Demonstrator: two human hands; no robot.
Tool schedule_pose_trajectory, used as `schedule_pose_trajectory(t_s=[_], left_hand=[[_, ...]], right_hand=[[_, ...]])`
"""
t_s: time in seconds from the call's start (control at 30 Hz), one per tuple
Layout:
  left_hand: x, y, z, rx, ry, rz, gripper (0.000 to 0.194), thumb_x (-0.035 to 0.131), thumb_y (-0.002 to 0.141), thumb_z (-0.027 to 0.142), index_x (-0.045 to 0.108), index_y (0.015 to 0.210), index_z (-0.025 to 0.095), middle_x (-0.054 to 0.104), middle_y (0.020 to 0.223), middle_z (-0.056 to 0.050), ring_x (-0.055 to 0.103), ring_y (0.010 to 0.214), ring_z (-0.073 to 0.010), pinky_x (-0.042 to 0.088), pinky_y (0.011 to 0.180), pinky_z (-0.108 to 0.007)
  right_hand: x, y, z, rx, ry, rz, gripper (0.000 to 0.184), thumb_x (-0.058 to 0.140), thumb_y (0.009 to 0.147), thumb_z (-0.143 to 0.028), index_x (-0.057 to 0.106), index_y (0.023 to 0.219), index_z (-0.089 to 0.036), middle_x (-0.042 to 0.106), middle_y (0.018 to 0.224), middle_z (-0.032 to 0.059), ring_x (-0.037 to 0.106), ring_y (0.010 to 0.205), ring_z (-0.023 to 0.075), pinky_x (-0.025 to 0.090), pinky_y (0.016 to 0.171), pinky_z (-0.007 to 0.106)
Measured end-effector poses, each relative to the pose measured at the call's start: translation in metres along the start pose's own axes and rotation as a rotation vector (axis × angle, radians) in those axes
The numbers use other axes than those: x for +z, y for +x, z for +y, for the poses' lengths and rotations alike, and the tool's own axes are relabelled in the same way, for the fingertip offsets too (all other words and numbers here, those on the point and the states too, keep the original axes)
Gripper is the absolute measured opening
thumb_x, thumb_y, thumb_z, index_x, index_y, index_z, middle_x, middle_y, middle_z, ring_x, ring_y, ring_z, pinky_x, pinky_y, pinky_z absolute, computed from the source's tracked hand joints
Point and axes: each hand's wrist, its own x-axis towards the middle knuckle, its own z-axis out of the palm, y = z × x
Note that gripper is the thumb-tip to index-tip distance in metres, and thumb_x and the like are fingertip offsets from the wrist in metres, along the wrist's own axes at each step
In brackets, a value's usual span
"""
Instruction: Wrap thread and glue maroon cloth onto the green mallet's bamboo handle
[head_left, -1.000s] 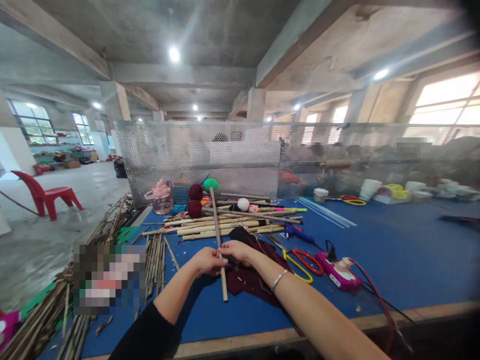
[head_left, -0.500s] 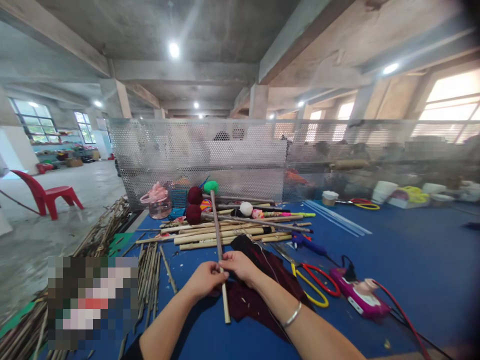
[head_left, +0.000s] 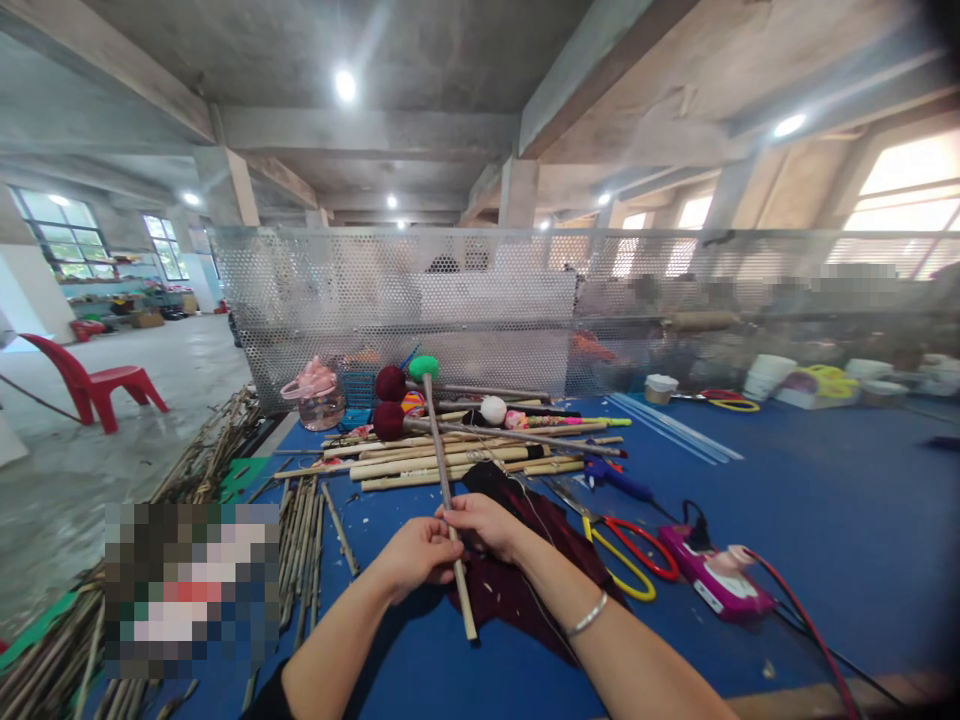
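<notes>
I have the left grip and right grip both pinched on a stick, which slants forward from them to a green head. If either pinch loosens, I'd expect it to swivel, knocking the maroon ball ahead or snagging the dark cloth below the right grip.

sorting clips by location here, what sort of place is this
Probably a craft workshop or small factory floor. The blue worktable is strewn with wooden sticks and scissors, a perforated metal screen stands behind it, and bare concrete beams run overhead.
</notes>
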Motion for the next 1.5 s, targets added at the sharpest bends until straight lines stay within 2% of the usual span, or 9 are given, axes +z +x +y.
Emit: schedule_pose_trajectory(t_s=[0.1,0.3,0.5,0.73,0.93,1.0,1.23,1.4,1.5], left_hand=[[0.001,-0.003,0.001,-0.033,0.044,-0.013,0.033,0.067,0.058,0.038,0.053,0.074,0.012,0.057,0.067,-0.002,0.052,0.054,-0.0080,0.041,0.052,-0.020],[-0.002,0.007,-0.014,0.110,0.265,0.226,0.029,0.068,0.057,0.031,0.047,0.068,0.015,0.046,0.049,0.006,0.043,0.042,-0.0069,0.034,0.042,-0.020],[0.001,-0.002,0.000,-0.029,-0.062,-0.083,0.022,0.064,0.058,0.025,0.051,0.071,0.013,0.057,0.065,-0.001,0.052,0.051,-0.0068,0.040,0.051,-0.019],[-0.002,0.007,-0.014,0.065,0.277,0.223,0.028,0.069,0.057,0.031,0.052,0.070,0.014,0.050,0.051,0.004,0.046,0.043,-0.0084,0.035,0.041,-0.019],[0.006,-0.001,-0.001,-0.074,-0.107,0.008,0.033,0.069,0.058,0.035,0.052,0.078,0.014,0.062,0.072,-0.004,0.060,0.060,-0.0110,0.042,0.053,-0.019],[0.006,-0.002,0.001,-0.096,-0.153,0.000,0.034,0.068,0.059,0.034,0.051,0.080,0.014,0.063,0.074,-0.004,0.061,0.063,-0.0112,0.043,0.054,-0.019],[-0.003,0.007,-0.013,0.066,0.222,0.271,0.036,0.072,0.054,0.039,0.044,0.061,0.017,0.047,0.043,0.005,0.045,0.038,-0.0080,0.033,0.039,-0.020],[-0.001,0.001,-0.005,-0.036,-0.036,0.010,0.036,0.071,0.054,0.040,0.050,0.065,0.013,0.057,0.058,0.000,0.053,0.051,-0.0077,0.042,0.053,-0.020],[0.001,-0.001,-0.004,-0.077,-0.066,-0.041,0.036,0.070,0.056,0.039,0.053,0.072,0.012,0.061,0.069,-0.004,0.058,0.058,-0.0094,0.044,0.056,-0.021]], right_hand=[[0.002,0.000,0.001,-0.032,0.034,-0.016,0.037,0.071,0.057,-0.043,0.058,0.072,-0.012,0.056,0.055,-0.0024,0.043,0.044,0.0060,0.030,0.047,0.020],[0.009,0.004,0.005,-0.109,0.043,0.040,0.037,0.073,0.054,-0.044,0.055,0.064,-0.012,0.061,0.061,0.0014,0.055,0.060,0.0129,0.040,0.061,0.025],[0.002,-0.002,0.000,-0.001,0.041,-0.040,0.035,0.072,0.057,-0.041,0.059,0.071,-0.012,0.056,0.055,-0.0027,0.046,0.046,0.0066,0.034,0.050,0.021],[0.004,0.009,0.011,-0.074,-0.042,0.051,0.040,0.073,0.052,-0.047,0.058,0.065,-0.012,0.063,0.064,0.0018,0.056,0.063,0.0136,0.040,0.064,0.026],[-0.004,0.003,0.006,0.005,0.051,-0.033,0.035,0.069,0.060,-0.044,0.056,0.072,-0.013,0.055,0.054,-0.0035,0.044,0.042,0.0059,0.031,0.045,0.020],[-0.006,0.003,0.007,0.003,0.056,-0.023,0.035,0.070,0.058,-0.042,0.054,0.069,-0.013,0.052,0.051,-0.0045,0.041,0.040,0.0048,0.028,0.044,0.019],[0.000,0.008,0.009,-0.089,-0.011,0.089,0.035,0.071,0.055,-0.041,0.053,0.063,-0.012,0.054,0.054,-0.0035,0.042,0.049,0.0055,0.029,0.050,0.020],[-0.002,-0.002,-0.001,0.034,-0.009,-0.017,0.035,0.069,0.059,-0.043,0.054,0.071,-0.014,0.049,0.047,-0.0074,0.027,0.034,0.0022,0.016,0.040,0.020],[0.000,-0.003,-0.002,0.011,0.052,-0.037,0.037,0.072,0.055,-0.042,0.054,0.069,-0.013,0.055,0.053,-0.0038,0.042,0.041,0.0046,0.025,0.043,0.019]])
